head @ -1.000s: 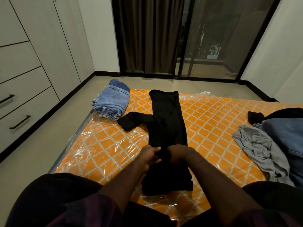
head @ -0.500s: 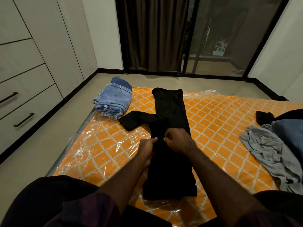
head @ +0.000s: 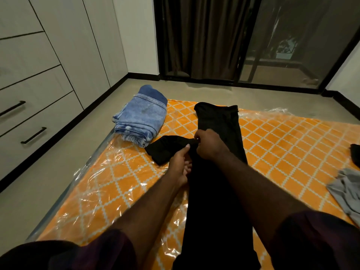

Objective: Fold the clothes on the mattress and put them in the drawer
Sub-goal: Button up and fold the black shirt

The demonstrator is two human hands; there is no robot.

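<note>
A view from the person's own head looked down over both bare forearms at an orange mattress [head: 282, 145] with a white diamond pattern, wrapped in crinkled clear plastic and lying on a pale floor [head: 58, 172]. A long black garment [head: 218, 121] lay down the middle of the mattress, running from the near edge of the view to the far edge of the mattress, with a shorter black part sticking out to the left about halfway along. The right hand [head: 209, 144] sat knuckles up on the garment where that side part joined it, fingers curled and pinching the black cloth. The left hand [head: 180, 162] was just beside it on the near left, thumb pointing up against the cloth and fingers curled in at the garment's left edge, gripping it. The two hands were almost touching. On the far left corner of the mattress lay a folded stack of light blue jeans [head: 142, 117], just beside the side part of the black garment. At the right edge of the view were a crumpled grey garment [head: 346, 188] and, farther off, a bit of black cloth [head: 355, 154], both well apart from the hands. Along the left wall stood pale cabinets with drawers [head: 39, 117], all closed, two with dark bar handles. At the far end of the room hung a dark curtain [head: 204, 36] beside a dark-framed glass door [head: 292, 45]. Dark maroon sleeves [head: 311, 240] showed at the bottom of the view.
</note>
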